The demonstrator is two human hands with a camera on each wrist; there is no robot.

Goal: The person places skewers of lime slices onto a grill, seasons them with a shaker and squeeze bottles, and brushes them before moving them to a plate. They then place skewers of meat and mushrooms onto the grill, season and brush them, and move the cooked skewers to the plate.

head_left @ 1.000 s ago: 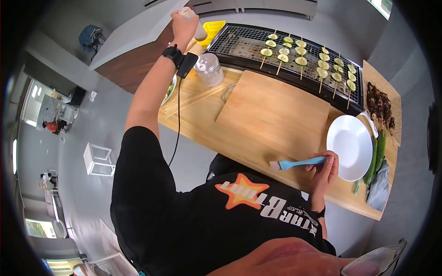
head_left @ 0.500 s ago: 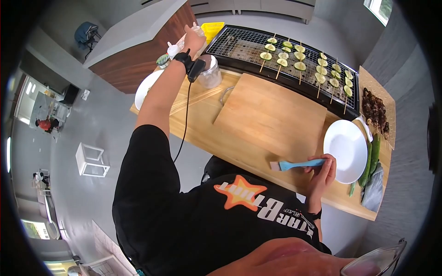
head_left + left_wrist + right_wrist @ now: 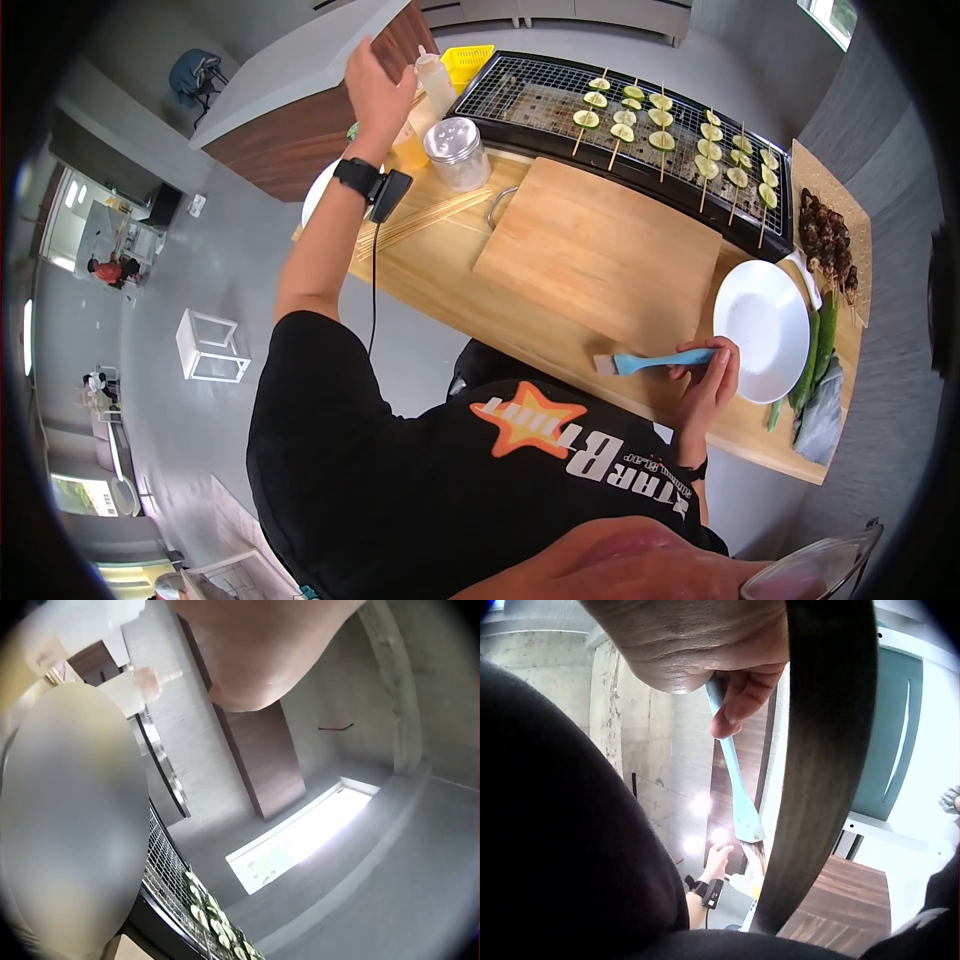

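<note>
My left hand [image 3: 382,95] hangs with loosely spread fingers just left of a clear squeeze bottle [image 3: 435,82], holding nothing. That bottle stands upright by the grill's left end. Below the hand are a bottle with yellow liquid [image 3: 409,150] and a glass jar with a metal lid [image 3: 458,158]. In my right hand [image 3: 708,388] the handle of a light blue basting brush [image 3: 650,361] is pinched between thumb and fingers, bristles pointing left over the table's front edge. The right wrist view shows the same brush [image 3: 739,796] below the fingers.
A wooden cutting board [image 3: 600,245] lies mid-table, before a black grill [image 3: 520,95] bearing skewered green slices [image 3: 660,117]. To the right are a white bowl [image 3: 735,300], cucumbers [image 3: 822,345], a grey cloth [image 3: 822,415] and browned skewers [image 3: 825,235]. Bare skewers [image 3: 425,222] lie left.
My left hand lowered the squeeze bottle from its raised position to the table, let go of it and moved left. The right hand and brush have stayed nearly still.
</note>
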